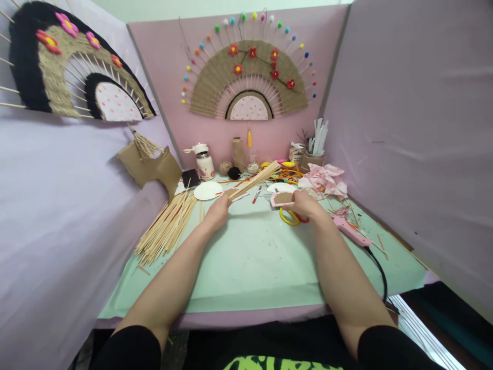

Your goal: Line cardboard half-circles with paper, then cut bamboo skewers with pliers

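Note:
My left hand (219, 209) is closed round a bundle of thin wooden sticks (256, 181) that points up and to the right. Just behind that hand lies a brown cardboard piece with a pale edge, partly covered by the sticks. My right hand (306, 203) grips the right end of a half-round cardboard piece (282, 199) edged in pink and white fabric. Beneath it, scissors with a yellow handle loop (288, 217) and a red one lie on the table. A red and white pen (256, 195) rests between my hands.
A large pile of sticks (169, 226) spreads at the left. White ovals (208, 190), a flask (205, 163), twine (238, 154) and crumpled pink fabric (323, 180) stand or lie farther back. At the right is a corded pink glue gun (352, 230). Decorated fans (208, 92) hang on the walls.

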Motion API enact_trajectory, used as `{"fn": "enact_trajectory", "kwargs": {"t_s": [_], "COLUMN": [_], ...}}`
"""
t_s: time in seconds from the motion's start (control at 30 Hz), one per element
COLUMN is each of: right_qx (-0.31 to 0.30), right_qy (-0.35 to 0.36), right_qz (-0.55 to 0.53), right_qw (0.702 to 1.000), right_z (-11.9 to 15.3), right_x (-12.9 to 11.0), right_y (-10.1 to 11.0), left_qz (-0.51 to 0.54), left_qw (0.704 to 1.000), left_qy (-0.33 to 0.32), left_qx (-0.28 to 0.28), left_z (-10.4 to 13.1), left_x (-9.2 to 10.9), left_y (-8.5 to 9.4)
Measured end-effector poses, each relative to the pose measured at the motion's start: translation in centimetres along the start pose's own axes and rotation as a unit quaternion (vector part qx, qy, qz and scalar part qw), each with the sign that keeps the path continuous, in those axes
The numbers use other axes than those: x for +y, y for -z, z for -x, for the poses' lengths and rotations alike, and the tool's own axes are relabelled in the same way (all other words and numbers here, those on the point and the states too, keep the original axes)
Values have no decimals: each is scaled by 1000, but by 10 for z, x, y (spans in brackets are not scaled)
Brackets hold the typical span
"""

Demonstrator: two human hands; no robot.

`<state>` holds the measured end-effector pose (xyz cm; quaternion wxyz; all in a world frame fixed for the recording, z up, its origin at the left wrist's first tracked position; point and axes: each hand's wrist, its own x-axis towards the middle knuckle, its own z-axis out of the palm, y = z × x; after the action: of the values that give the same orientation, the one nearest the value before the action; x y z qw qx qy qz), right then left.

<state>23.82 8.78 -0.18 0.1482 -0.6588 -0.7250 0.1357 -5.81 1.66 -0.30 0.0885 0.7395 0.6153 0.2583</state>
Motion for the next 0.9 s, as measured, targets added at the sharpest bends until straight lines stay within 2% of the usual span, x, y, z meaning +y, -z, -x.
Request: {"fn": "enact_trajectory", "kwargs": {"t_s": [0.03,0.1,0.17,0.23,0.53,0.7,0.9], "right_qx": [-45,-89,-95,-82,40,56,55], "right_qy": [-3,5,7,-3,-46,-46,-60], "right_qz": [25,46,53,58,75,69,57], "right_qw": [999,995,994,995,995,995,995], "right_z": [-1,-4,-8,-13,-29,-30,-26], "right_x": [1,3,4,6,3,4,2], "right_y": [-4,-11,-15,-18,-31,-30,-25], "left_qz": [-28,-87,-135,-163,-205,-209,-226], "left_qw": [999,992,980,971,952,943,946], "left_qy": [11,41,62,65,53,50,18], "left_qx": [-26,-85,-135,-161,-219,-253,-230], "left_z": [0,1,2,3,11,11,13], "left_x": [-1,-3,-4,-4,7,9,10], "left_y": [1,4,6,8,13,7,3]}}
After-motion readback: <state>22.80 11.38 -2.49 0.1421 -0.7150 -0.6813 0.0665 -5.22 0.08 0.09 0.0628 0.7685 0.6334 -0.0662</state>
